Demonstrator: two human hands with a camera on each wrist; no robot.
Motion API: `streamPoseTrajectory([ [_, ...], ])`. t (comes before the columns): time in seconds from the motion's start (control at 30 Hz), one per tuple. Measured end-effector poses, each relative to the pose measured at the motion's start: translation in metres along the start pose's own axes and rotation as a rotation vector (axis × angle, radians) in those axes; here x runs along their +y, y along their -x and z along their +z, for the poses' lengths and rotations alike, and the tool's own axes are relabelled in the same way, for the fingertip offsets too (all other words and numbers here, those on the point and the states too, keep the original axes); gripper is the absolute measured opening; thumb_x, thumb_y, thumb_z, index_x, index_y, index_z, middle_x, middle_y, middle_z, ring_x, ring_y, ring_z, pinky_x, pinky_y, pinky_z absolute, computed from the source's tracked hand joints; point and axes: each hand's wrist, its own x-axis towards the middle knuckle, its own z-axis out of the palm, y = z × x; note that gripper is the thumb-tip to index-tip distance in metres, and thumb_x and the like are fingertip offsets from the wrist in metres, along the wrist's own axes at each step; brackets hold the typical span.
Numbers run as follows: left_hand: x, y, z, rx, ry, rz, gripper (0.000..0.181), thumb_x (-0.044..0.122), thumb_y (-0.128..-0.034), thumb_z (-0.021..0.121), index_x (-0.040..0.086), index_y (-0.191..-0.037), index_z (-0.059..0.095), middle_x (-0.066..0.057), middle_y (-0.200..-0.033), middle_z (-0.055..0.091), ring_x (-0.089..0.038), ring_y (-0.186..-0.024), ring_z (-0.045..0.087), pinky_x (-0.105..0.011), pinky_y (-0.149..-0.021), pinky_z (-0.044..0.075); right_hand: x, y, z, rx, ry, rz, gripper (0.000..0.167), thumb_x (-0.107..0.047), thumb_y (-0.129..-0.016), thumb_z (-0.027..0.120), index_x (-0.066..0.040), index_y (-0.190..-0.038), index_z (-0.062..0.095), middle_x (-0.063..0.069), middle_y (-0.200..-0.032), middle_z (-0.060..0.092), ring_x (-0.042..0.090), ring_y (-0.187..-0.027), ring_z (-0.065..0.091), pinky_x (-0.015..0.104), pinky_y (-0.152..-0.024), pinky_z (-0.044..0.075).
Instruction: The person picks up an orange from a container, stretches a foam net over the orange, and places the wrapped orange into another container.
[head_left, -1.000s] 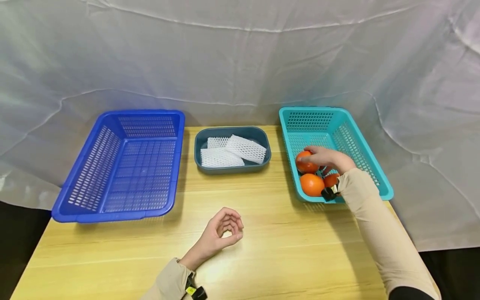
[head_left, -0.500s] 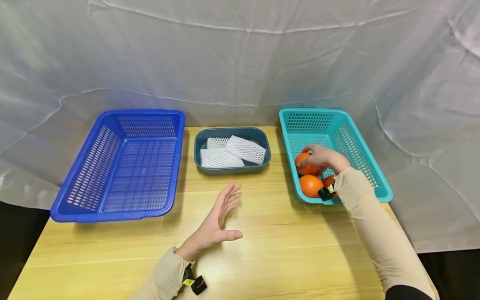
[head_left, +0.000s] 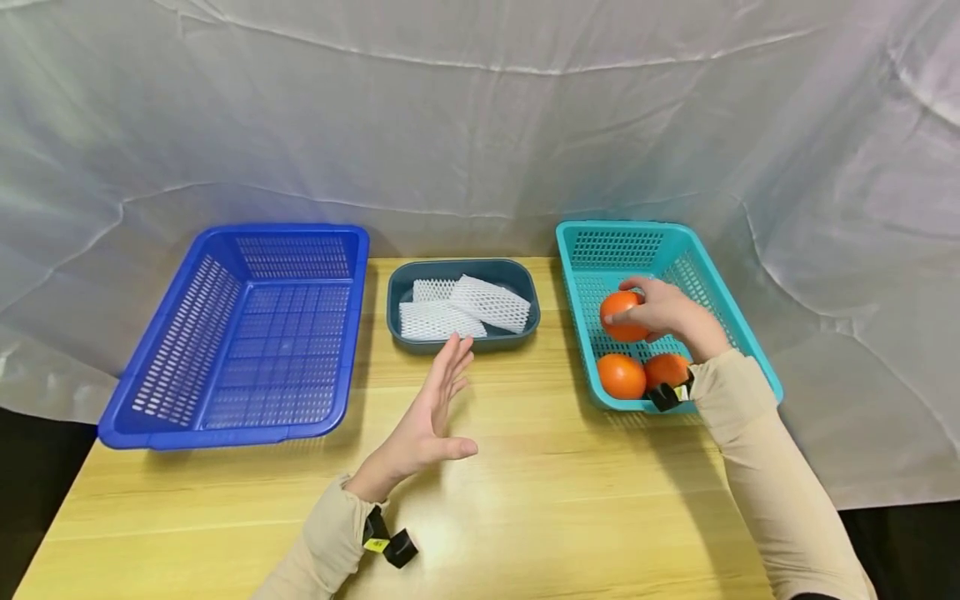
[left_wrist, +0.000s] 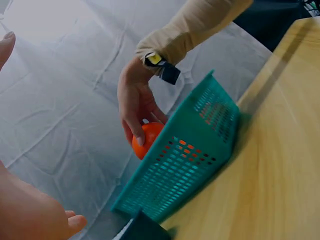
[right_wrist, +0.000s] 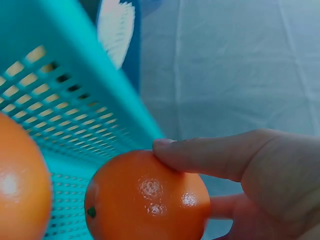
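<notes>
Right hand [head_left: 675, 317]: since half a second ago it has raised the held orange [right_wrist: 145, 197]; a clear gap now parts that fruit from its neighbours in the head view. Thumb lies along the near side, fingers arch over the far side, so the hand is filled by the fruit.
Left hand [head_left: 418, 432]: has slid forward over the table [head_left: 540, 500] in the same span. Thumb and fingers are spread wide, with nothing in them; fingertips overlap the front edge of the tray [head_left: 501, 340] in the head view, though I cannot tell if they touch it.
Held orange: within the outline of the teal basket [head_left: 626, 226], toward its left side, partly above the rim in the left wrist view. Round, with no clear long axis; its green stem mark faces away from the palm.
Orange to hands: right hand is on it; from the left hand it lies forward and well to the right.
Tray: between the two baskets, left of the held orange, long axis running side to side. Left hand is the nearer to it.
Nets [head_left: 491, 302]: flat in the tray, overlapping; the top one slants down to the right.
Left orange [head_left: 621, 377], right orange [head_left: 664, 369]: side by side at the teal basket's near end.
Blue basket [head_left: 285, 342]: far left, well apart from the fruit.
</notes>
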Motion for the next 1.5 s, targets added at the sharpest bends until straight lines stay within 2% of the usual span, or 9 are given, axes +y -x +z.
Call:
streamPoseTrajectory([
  [0.1, 0.004, -0.003, -0.001, 0.000, -0.001, 0.003, 0.127, 0.051, -0.0795, 0.079, 0.002, -0.156, -0.010, -0.026, -0.162, -0.003, -0.037, -0.148, 0.004, -0.031, -0.120, 0.015, -0.009, 0.015, -0.002, 0.057, 0.038, -0.033, 0.073, -0.033, -0.092, 0.065, -0.006, -0.151, 0.031, 0.023, -0.133, 0.049, 0.035, -0.101, 0.056, 0.044, -0.078, 0.053],
  [0.33, 0.010, -0.007, -0.002, 0.006, 0.026, -0.002, 0.126, 0.050, -0.0807, 0.079, 0.004, -0.157, -0.011, -0.025, -0.162, -0.006, -0.035, -0.149, 0.000, -0.039, -0.121, 0.007, -0.029, 0.043, 0.000, 0.189, 0.123, -0.149, 0.076, -0.038, -0.090, 0.069, -0.006, -0.149, 0.032, 0.021, -0.121, 0.059, 0.034, -0.098, 0.058, 0.048, -0.079, 0.049],
  [0.6, 0.013, -0.010, 0.002, 0.015, 0.029, 0.000, 0.127, 0.049, -0.0794, 0.080, 0.004, -0.157, -0.010, -0.021, -0.164, -0.003, -0.037, -0.149, 0.001, -0.027, -0.119, 0.012, -0.053, 0.071, 0.017, 0.284, 0.135, -0.228, 0.092, -0.039, -0.088, 0.073, -0.007, -0.156, 0.020, 0.025, -0.142, 0.044, 0.043, -0.112, 0.050, 0.060, -0.083, 0.050],
  [0.73, 0.013, -0.010, 0.003, 0.020, 0.028, 0.010, 0.127, 0.049, -0.0794, 0.080, 0.003, -0.157, -0.009, -0.022, -0.163, -0.002, -0.038, -0.149, 0.001, -0.027, -0.119, 0.013, -0.060, 0.083, 0.028, 0.332, 0.090, -0.277, 0.096, -0.034, -0.087, 0.076, -0.008, -0.157, 0.017, 0.023, -0.141, 0.046, 0.041, -0.113, 0.053, 0.061, -0.085, 0.050],
  [0.93, 0.014, -0.010, 0.004, 0.040, -0.002, -0.007, 0.128, 0.048, -0.0772, 0.082, 0.003, -0.157, -0.007, -0.023, -0.163, -0.001, -0.036, -0.149, 0.003, -0.028, -0.119, 0.013, -0.067, 0.096, 0.046, 0.361, -0.019, -0.354, 0.104, -0.025, -0.079, 0.085, -0.013, -0.158, 0.018, 0.019, -0.141, 0.049, 0.038, -0.115, 0.055, 0.055, -0.081, 0.055],
  [1.1, 0.013, -0.010, 0.005, 0.055, -0.033, -0.036, 0.126, 0.044, -0.0754, 0.085, 0.003, -0.158, -0.002, -0.019, -0.164, 0.005, -0.036, -0.149, 0.007, -0.042, -0.121, 0.009, -0.071, 0.106, 0.065, 0.375, -0.112, -0.436, 0.105, -0.011, -0.071, 0.090, -0.016, -0.156, 0.028, 0.013, -0.141, 0.049, 0.035, -0.116, 0.055, 0.051, -0.082, 0.057],
  [1.23, 0.014, -0.010, 0.007, 0.043, -0.035, -0.019, 0.120, 0.036, -0.0764, 0.086, 0.002, -0.158, 0.004, -0.021, -0.163, 0.010, -0.042, -0.147, 0.012, -0.048, -0.120, 0.011, -0.074, 0.108, 0.081, 0.379, -0.172, -0.504, 0.103, -0.004, -0.067, 0.091, -0.014, -0.153, 0.035, 0.010, -0.141, 0.049, 0.031, -0.117, 0.055, 0.047, -0.083, 0.057],
  [1.37, 0.015, -0.010, 0.009, 0.017, -0.021, -0.022, 0.112, 0.029, -0.0781, 0.086, 0.003, -0.158, 0.011, -0.021, -0.161, 0.019, -0.041, -0.145, 0.021, -0.044, -0.120, 0.019, -0.077, 0.107, 0.100, 0.386, -0.204, -0.573, 0.097, -0.002, -0.065, 0.092, -0.011, -0.148, 0.042, 0.008, -0.140, 0.051, 0.027, -0.117, 0.055, 0.043, -0.081, 0.058],
  [1.5, 0.013, -0.009, 0.011, 0.001, 0.020, -0.064, 0.106, 0.023, -0.0793, 0.085, 0.004, -0.157, 0.016, -0.018, -0.160, 0.025, -0.035, -0.144, 0.031, -0.041, -0.118, 0.025, -0.079, 0.103, 0.119, 0.364, -0.264, -0.638, 0.090, -0.001, -0.063, 0.093, -0.010, -0.142, 0.050, 0.005, -0.139, 0.053, 0.022, -0.119, 0.054, 0.038, -0.082, 0.058],
])
